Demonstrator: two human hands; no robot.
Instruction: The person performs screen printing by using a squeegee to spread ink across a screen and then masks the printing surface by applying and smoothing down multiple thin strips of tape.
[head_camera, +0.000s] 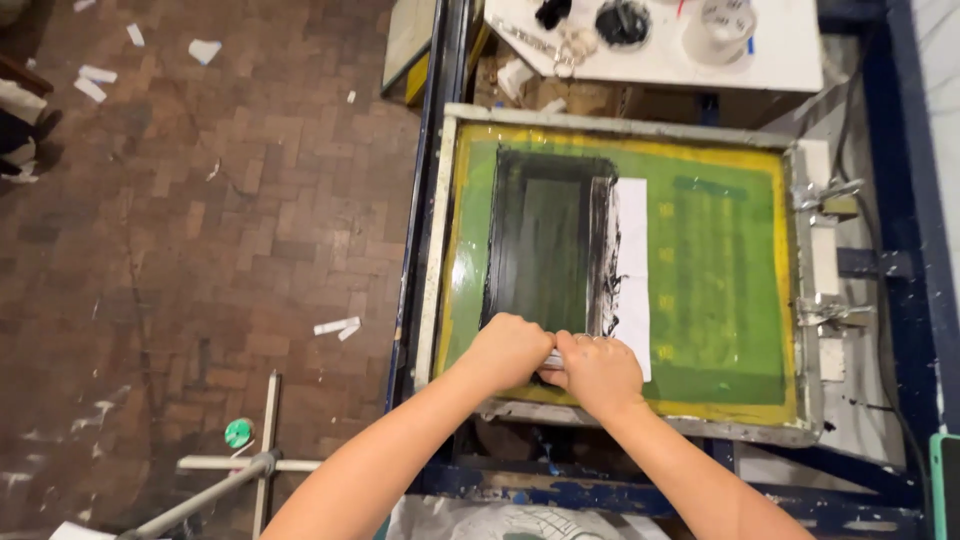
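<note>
Black ink is lying wet on the green screen (700, 260) in the frame's centre, where both hands (508, 350) (598, 372), pressed together, are gripping a squeegee (553, 360); uneven pressure could smear it.

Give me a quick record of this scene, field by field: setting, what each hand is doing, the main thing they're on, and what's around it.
Setting: print bench beside a brick floor
Left hand: gripping a pale tool at the screen's near edge
Right hand: closed on the same tool
Screen frame: green mesh, yellow border, black ink patch
White strip: lies right of the ink
Behind: white table with tape roll
</note>
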